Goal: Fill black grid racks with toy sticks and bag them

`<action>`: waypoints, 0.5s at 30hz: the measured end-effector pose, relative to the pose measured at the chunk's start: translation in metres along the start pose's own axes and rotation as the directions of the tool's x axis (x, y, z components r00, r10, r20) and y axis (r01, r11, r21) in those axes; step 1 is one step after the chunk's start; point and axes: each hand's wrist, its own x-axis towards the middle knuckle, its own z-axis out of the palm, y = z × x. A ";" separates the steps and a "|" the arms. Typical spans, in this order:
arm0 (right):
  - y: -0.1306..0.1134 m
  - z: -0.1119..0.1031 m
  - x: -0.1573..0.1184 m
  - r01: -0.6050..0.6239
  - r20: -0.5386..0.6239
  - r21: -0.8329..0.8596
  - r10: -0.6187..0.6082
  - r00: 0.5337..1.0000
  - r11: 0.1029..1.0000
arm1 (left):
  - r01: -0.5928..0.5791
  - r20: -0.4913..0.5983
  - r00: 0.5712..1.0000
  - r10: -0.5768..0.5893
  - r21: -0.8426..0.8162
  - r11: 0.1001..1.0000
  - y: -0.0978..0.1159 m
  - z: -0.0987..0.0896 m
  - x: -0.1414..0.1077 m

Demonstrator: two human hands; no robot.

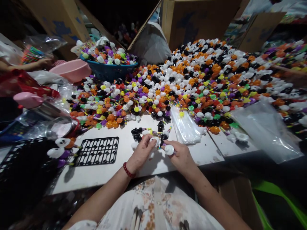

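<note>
My left hand (144,147) is closed, thumb and fingers pinching a small white-topped Halloween toy stick (153,140). Just beside it, my right hand (176,152) is curled around toy sticks too; a round white top (169,149) pokes out below the fingers, and a black top (164,137) shows at the fingertips. How many sticks each hand has is hidden by the fingers. Right behind the hands, a few black-topped toy sticks (137,131) with shiny coloured stems lie on the white table (129,172).
A black plastic grid tray (97,151) lies to the left. Beyond is a big heap of mixed toy sticks (192,73), with clear plastic bags (185,127) at its front. A blue basin (110,69) and pink basin (72,71) stand back left. Another person's hand (45,63) shows far left.
</note>
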 end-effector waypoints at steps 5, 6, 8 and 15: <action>-0.001 0.012 -0.001 -0.039 -0.006 0.085 0.040 0.999 0.996 | 0.067 0.034 0.997 -0.066 -0.028 0.997 0.004 0.012 -0.005; 0.000 0.013 0.000 -0.047 -0.009 0.101 0.048 0.999 0.994 | 0.077 0.034 0.997 -0.076 -0.029 0.997 0.006 0.015 -0.004; 0.006 0.011 0.003 -0.084 -0.022 0.135 0.087 0.996 0.987 | 0.096 0.021 0.995 -0.096 -0.030 0.995 0.011 0.018 -0.001; 0.059 -0.016 0.012 -0.213 -0.100 -0.238 0.194 0.976 0.948 | 0.054 -0.128 0.987 -0.096 -0.296 0.953 0.037 -0.008 0.019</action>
